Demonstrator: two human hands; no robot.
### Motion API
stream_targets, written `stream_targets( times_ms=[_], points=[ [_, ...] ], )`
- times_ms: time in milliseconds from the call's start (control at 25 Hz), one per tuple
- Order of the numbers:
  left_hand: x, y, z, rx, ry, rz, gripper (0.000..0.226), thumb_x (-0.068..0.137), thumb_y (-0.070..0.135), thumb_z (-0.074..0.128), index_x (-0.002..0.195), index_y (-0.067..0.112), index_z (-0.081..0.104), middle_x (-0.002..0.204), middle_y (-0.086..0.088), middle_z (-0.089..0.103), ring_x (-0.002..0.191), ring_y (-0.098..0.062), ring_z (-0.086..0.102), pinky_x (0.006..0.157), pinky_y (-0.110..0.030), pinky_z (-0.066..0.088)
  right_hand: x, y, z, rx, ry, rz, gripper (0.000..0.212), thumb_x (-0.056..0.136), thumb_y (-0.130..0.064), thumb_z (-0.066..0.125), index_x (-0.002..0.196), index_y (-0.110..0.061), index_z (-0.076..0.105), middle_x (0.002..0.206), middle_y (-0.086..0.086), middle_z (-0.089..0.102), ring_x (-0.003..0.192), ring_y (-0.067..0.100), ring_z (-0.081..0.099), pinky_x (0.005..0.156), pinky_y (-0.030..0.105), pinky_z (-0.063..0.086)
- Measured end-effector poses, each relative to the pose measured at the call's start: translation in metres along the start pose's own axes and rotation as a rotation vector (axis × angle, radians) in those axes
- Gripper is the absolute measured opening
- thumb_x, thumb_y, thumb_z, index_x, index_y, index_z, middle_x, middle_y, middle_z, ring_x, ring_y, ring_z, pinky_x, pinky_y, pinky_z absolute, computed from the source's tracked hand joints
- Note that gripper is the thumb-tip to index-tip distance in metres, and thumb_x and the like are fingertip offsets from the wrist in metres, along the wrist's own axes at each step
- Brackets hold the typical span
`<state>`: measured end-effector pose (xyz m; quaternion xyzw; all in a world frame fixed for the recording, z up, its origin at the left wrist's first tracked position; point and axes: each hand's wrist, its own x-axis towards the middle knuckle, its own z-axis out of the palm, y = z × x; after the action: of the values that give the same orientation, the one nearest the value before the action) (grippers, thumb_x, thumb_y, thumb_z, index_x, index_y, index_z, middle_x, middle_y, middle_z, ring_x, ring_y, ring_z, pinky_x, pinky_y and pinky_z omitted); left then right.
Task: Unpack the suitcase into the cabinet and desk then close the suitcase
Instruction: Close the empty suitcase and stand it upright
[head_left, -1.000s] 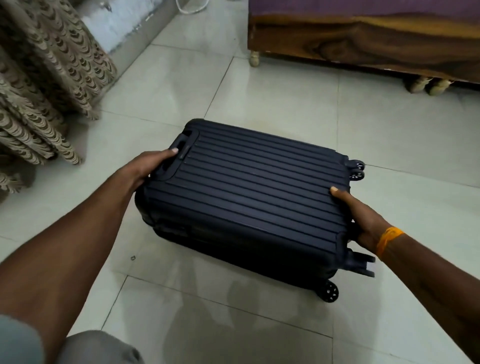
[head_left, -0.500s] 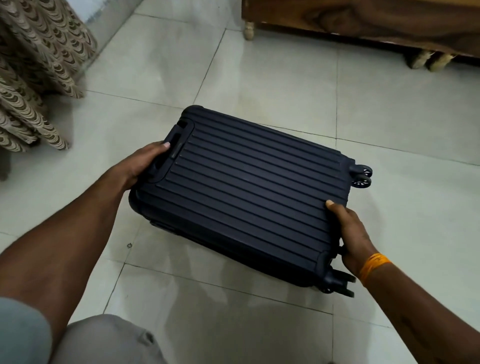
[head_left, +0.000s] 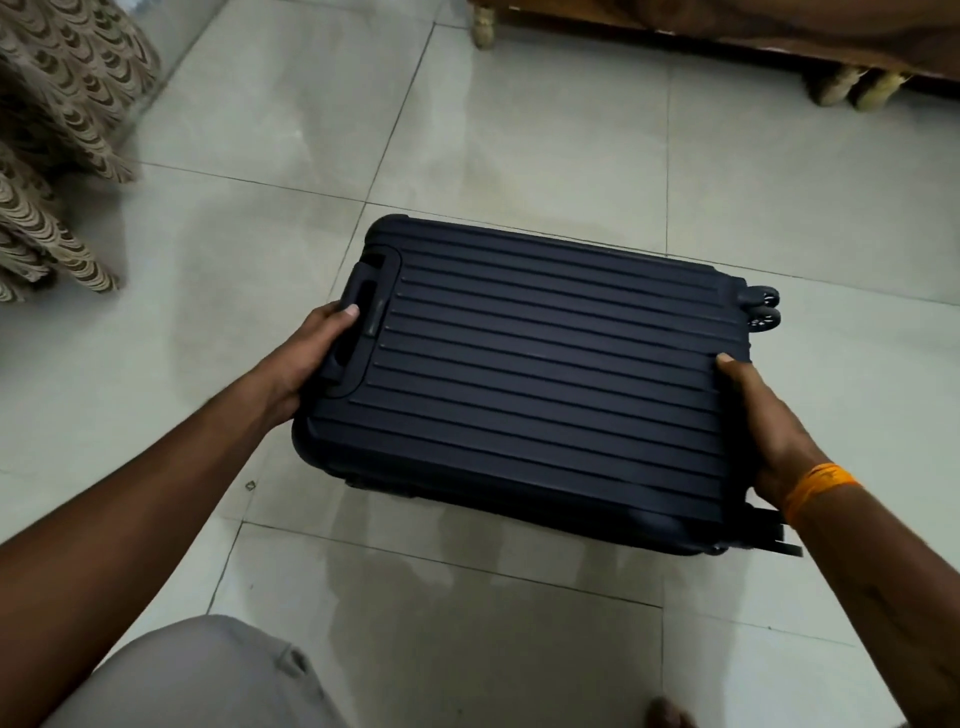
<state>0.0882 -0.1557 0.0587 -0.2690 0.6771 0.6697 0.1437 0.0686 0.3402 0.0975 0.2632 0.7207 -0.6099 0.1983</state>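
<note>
A: What's in view?

B: Dark ribbed suitcase (head_left: 545, 384) lying flat on a pale tiled floor (head_left: 519, 145), lid side up, closed. Wheels (head_left: 763, 306) at its right end.

A: And the hands?

B: Left hand (head_left: 311, 358) grips the handle end, thumb curled over the recessed grip. Right hand (head_left: 763, 421) clasps the wheel end, thumb on top, fingers wrapped round the edge & hidden. One hand per end, prob. to steady or shift the case before opening.

A: Anything else?

B: Patterned curtain (head_left: 57, 145) at left, wooden furniture (head_left: 727, 21) across the top. No cabinet or desk visible; nothing unpacked yet.
</note>
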Motion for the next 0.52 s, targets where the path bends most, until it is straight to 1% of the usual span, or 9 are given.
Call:
stream_targets(
  times_ms=[120, 240, 320, 360, 400, 480, 520],
  points=[
    [-0.001, -0.002, 0.016, -0.023, -0.004, -0.004, 0.062, 0.096, 0.061, 0.062, 0.147, 0.03, 0.047, 0.132, 0.004, 0.068, 0.117, -0.015, 0.07, 0.095, -0.037, 0.055, 0.005, -0.011, -0.015, -0.041, -0.012, 0.023, 0.058, 0.084, -0.066, 0.062, 0.125, -0.026, 0.074, 0.118, 0.002, 0.078, 0.112, 0.026, 0.073, 0.106, 0.047, 0.052],
    [-0.016, -0.006, 0.04, -0.042, 0.024, -0.013, 0.057, 0.1, 0.055, 0.06, 0.148, 0.031, 0.04, 0.129, 0.006, 0.065, 0.112, -0.012, 0.068, 0.084, -0.033, 0.055, 0.009, -0.009, -0.027, -0.099, 0.049, 0.086, 0.061, 0.078, -0.07, 0.062, 0.12, -0.028, 0.075, 0.114, 0.0, 0.079, 0.111, 0.026, 0.072, 0.106, 0.048, 0.051],
    [-0.027, -0.009, 0.046, -0.048, 0.035, -0.022, 0.063, 0.098, 0.056, 0.061, 0.152, 0.033, 0.037, 0.132, 0.006, 0.064, 0.113, -0.012, 0.067, 0.086, -0.034, 0.055, 0.01, -0.009, -0.028, -0.124, 0.131, 0.089, 0.064, 0.074, -0.07, 0.063, 0.117, -0.025, 0.075, 0.115, 0.003, 0.078, 0.11, 0.028, 0.072, 0.106, 0.048, 0.052],
    [-0.032, -0.011, 0.046, -0.044, 0.037, -0.033, 0.066, 0.096, 0.058, 0.062, 0.152, 0.034, 0.037, 0.134, 0.006, 0.064, 0.115, -0.013, 0.067, 0.088, -0.035, 0.056, 0.01, -0.01, -0.025, -0.187, 0.206, 0.06, 0.068, 0.072, -0.071, 0.06, 0.119, -0.023, 0.074, 0.12, 0.005, 0.076, 0.111, 0.029, 0.069, 0.107, 0.047, 0.05],
    [-0.037, -0.012, 0.045, -0.034, 0.034, -0.049, 0.068, 0.094, 0.063, 0.063, 0.152, 0.037, 0.038, 0.134, 0.007, 0.065, 0.116, -0.014, 0.067, 0.091, -0.038, 0.056, 0.01, -0.011, -0.02, -0.285, 0.309, -0.009, 0.073, 0.073, -0.071, 0.057, 0.125, -0.022, 0.07, 0.128, 0.008, 0.072, 0.117, 0.033, 0.065, 0.109, 0.047, 0.048],
    [-0.045, -0.011, 0.04, 0.037, 0.013, -0.111, 0.063, 0.09, 0.073, 0.058, 0.145, 0.044, 0.045, 0.13, 0.009, 0.067, 0.115, -0.018, 0.068, 0.095, -0.046, 0.055, 0.007, -0.016, 0.0, -0.523, 0.51, -0.225, 0.078, 0.08, -0.058, 0.058, 0.145, -0.015, 0.054, 0.146, 0.017, 0.056, 0.132, 0.041, 0.051, 0.112, 0.05, 0.041],
    [-0.046, -0.007, 0.037, 0.08, -0.006, -0.128, 0.057, 0.092, 0.076, 0.053, 0.139, 0.044, 0.051, 0.127, 0.01, 0.068, 0.114, -0.02, 0.067, 0.096, -0.048, 0.055, 0.004, -0.02, 0.015, -0.618, 0.572, -0.364, 0.078, 0.084, -0.049, 0.062, 0.15, -0.012, 0.046, 0.15, 0.02, 0.048, 0.137, 0.043, 0.044, 0.113, 0.053, 0.038]
  ],
)
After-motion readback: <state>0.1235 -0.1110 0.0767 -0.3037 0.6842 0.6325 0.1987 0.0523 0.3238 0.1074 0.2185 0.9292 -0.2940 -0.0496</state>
